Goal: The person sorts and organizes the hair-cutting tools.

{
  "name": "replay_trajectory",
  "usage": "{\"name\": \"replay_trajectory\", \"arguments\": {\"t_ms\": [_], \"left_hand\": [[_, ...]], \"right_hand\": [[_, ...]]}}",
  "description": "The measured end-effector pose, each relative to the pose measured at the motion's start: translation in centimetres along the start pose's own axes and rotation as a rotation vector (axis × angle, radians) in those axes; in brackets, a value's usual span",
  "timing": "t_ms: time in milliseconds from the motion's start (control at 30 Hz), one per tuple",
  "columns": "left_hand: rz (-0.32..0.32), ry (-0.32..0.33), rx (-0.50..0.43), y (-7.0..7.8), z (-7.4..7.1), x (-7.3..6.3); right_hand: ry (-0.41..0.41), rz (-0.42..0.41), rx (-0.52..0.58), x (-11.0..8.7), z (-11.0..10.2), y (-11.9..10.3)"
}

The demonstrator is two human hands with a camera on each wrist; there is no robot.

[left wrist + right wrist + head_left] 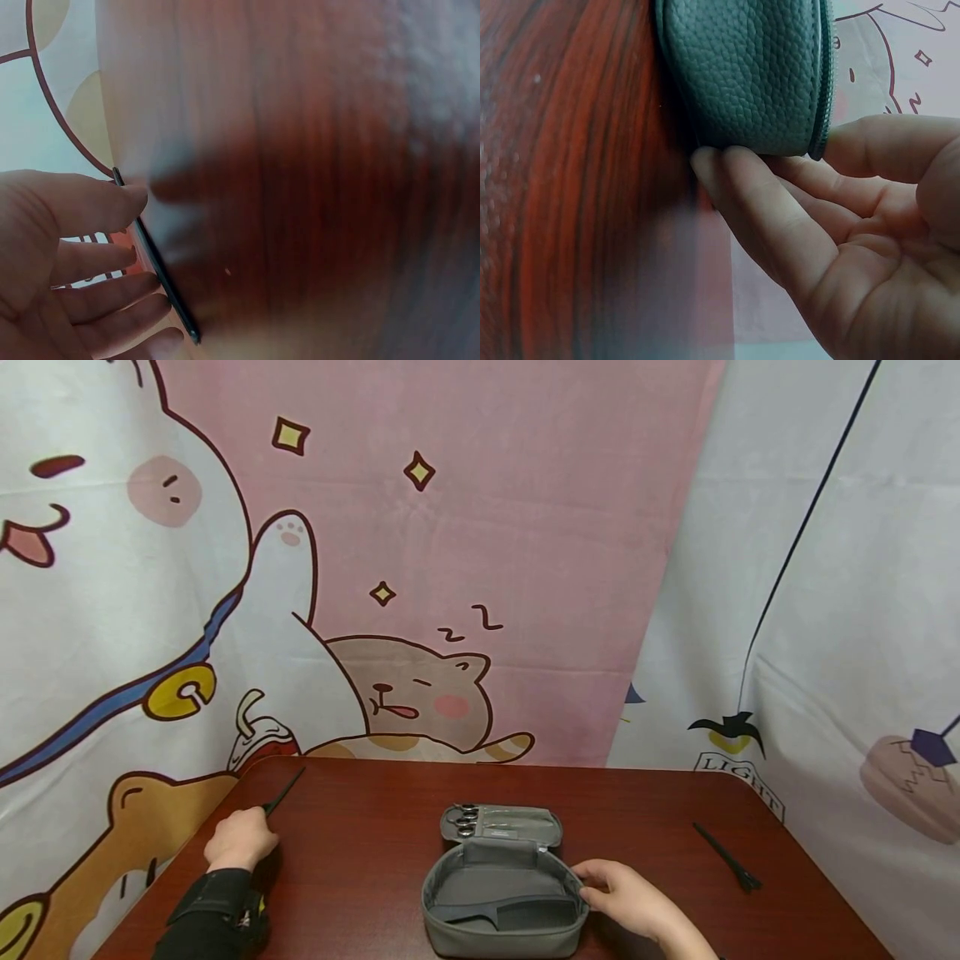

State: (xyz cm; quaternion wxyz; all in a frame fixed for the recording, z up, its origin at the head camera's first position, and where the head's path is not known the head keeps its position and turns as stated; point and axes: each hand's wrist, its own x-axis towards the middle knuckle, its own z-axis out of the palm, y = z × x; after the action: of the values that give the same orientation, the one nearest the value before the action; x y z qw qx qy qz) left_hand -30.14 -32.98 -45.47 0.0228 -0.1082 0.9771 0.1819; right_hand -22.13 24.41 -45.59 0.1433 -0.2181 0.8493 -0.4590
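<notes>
At the far left of a reddish-brown, wood-grained table (360, 860): left hand (242, 839), thumb crossing one end of a slender black rigid-looking stick (157, 259), fingertips along its length; whether it is pinched or merely touched, cannot tell. Hazards, as judged: a loose or one-sided hold could let the stick roll or swivel, and the table's edge close by could turn a slip into a drop. Position: stick slanting past the thumb, one end projecting beyond the hand toward the table's back edge. Right hand (630, 897): grasping the right end of a grey-green, rounded, grained leather-look pouch (506, 943), thumb at the zipped rim, fingers against the outer wall near its base; a hard push there might skid or tip the pouch. Pouch: unzipped, well apart from the stick. Inside it, one dark grey curved piece (536, 912), kind unclear. Beyond, its folded-back lid (517, 820), with shiny metal implements (467, 821) at the left. Farther right, alone on the table: one thin black brush-like item (727, 857), flared end nearer the person.
</notes>
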Motion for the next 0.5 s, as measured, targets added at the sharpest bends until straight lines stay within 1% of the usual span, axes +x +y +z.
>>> {"name": "replay_trajectory", "arguments": {"t_ms": [133, 333, 500], "left_hand": [[-0.026, -0.005, 0.02, -0.27, 0.05, 0.14], [-0.048, 0.0, 0.035, -0.49, -0.02, 0.39], [-0.05, 0.013, 0.038, -0.52, 0.03, 0.59]], "right_hand": [[0.0, 0.007, -0.003, -0.06, -0.01, -0.14], [-0.001, 0.015, 0.005, -0.05, -0.05, -0.28], [-0.003, 0.025, 0.013, -0.1, -0.01, -0.4]]}}
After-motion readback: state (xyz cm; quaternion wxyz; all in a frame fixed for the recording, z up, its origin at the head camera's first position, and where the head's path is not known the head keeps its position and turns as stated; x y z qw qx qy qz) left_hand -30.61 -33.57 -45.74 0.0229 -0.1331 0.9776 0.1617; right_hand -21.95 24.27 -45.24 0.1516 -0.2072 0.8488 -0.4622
